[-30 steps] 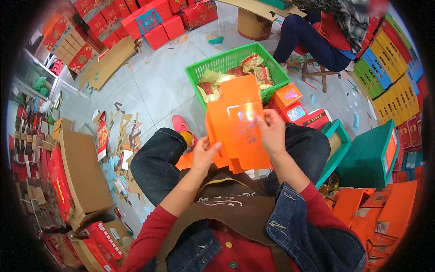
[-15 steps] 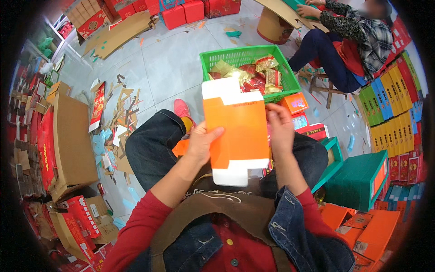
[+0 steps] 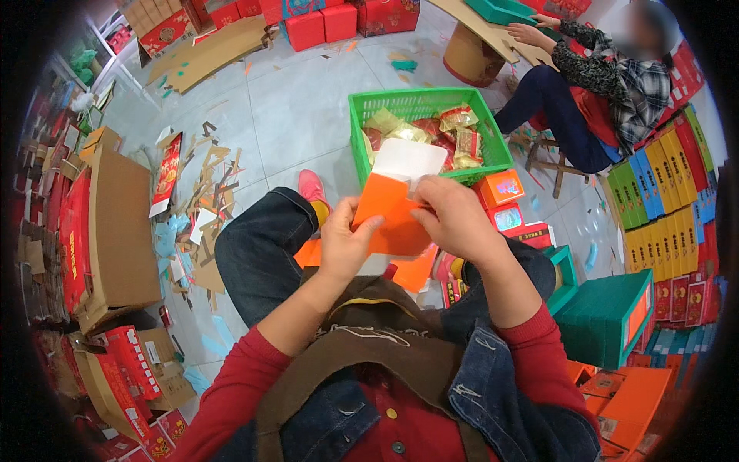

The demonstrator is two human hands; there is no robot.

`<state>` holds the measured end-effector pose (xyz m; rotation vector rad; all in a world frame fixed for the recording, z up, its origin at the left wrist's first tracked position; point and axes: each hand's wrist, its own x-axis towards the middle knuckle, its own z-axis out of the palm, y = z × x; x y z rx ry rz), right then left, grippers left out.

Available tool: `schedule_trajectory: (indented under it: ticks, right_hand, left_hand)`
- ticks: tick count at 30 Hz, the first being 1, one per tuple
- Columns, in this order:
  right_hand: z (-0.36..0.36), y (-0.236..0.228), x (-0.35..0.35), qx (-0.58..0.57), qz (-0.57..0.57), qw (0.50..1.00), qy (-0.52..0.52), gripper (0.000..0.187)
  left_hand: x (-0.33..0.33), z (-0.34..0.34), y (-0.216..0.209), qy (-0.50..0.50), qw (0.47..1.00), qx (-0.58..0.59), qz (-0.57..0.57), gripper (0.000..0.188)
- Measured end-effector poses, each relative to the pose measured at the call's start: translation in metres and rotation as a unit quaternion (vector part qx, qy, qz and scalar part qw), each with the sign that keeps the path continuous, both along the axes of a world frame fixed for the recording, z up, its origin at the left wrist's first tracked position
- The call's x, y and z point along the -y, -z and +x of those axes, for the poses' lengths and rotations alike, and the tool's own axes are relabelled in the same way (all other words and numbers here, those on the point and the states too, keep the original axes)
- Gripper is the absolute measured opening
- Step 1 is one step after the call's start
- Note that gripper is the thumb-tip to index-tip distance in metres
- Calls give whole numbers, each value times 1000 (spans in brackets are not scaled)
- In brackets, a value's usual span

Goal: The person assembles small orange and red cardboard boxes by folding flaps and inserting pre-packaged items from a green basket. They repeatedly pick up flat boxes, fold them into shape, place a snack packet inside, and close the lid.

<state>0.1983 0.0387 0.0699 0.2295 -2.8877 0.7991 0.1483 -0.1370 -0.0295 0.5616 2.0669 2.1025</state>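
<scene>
Clearly, the left hand [image 3: 344,240] is clamped on the orange carton [image 3: 385,215], its thumb over the face at the 8 o'clock edge. The right hand [image 3: 459,219] is at the 2 o'clock edge, thumb and fingers bent together against the card; I cannot tell whether they pinch it or only press on it. The carton is held in front of the lap, between the knees, its white flap [image 3: 412,155] toward 12 o'clock, overlapping the near side of the green basket [image 3: 400,102] in view.

That basket is at 1 o'clock on the tiled floor, holding gold and red packets [image 3: 468,146]. A pink shoe [image 3: 311,187] shows at 10 o'clock. Between 2 and 3, just beside the basket, is a small orange box [image 3: 500,188].

Farther out, a green box [image 3: 604,317] lies at 4 o'clock, with orange cardboard pieces [image 3: 640,400] beyond. Card scraps [image 3: 212,181] are strewn between 9 and 10, and a big brown cardboard box [image 3: 127,231] is at 9. Yellow boxes [image 3: 658,239] are lined up near 3.

A co-worker [image 3: 631,85] sits at 2 o'clock, hands by a green tray [image 3: 499,11]. Red boxes [image 3: 339,23] are near 12, well apart from the hands
</scene>
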Motion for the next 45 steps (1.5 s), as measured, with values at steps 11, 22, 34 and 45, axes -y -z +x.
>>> schedule_trajectory:
  ticks: [11,22,34,45]
  right_hand:
    - [-6,-12,15,-15,-131,987,-92,15]
    - [30,28,5,-92,-554,824,73,57]
    - [42,33,-6,43,-583,810,29,40]
    - [31,43,7,9,-652,742,152,28]
  left_hand:
    - [10,4,-19,150,977,-88,-125,80]
    - [8,10,-55,222,965,60,130,87]
    - [21,-5,-61,267,947,150,92,50]
    - [11,-8,-62,221,920,285,152,36]
